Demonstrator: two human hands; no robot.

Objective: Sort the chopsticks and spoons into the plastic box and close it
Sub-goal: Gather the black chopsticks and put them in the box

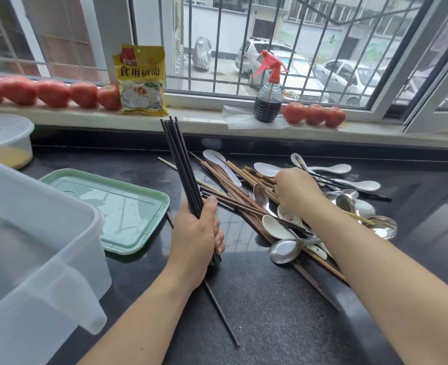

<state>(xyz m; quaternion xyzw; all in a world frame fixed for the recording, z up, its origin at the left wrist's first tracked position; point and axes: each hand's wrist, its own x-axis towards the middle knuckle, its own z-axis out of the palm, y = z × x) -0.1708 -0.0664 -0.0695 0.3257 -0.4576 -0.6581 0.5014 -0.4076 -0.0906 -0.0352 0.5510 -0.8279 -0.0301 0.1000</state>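
your left hand (195, 233) grips a black chopstick bundle (182, 167) upright. right hand (295, 191) is down in the chopstick-and-spoon pile (283, 222) on the tabletop (265, 299), grip state unclear. plastic box (33, 246) sits left, lid (117, 206) beside it.

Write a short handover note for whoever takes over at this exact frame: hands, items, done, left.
Left hand grips a bundle of black chopsticks, held upright.
Right hand reaches into the mixed pile of chopsticks and spoons on the counter; its fingers are hidden.
Plastic box stands open at left and looks empty; its green lid lies beside it.
Done: some black chopsticks gathered.
Left: sort everything into the box, then close it.
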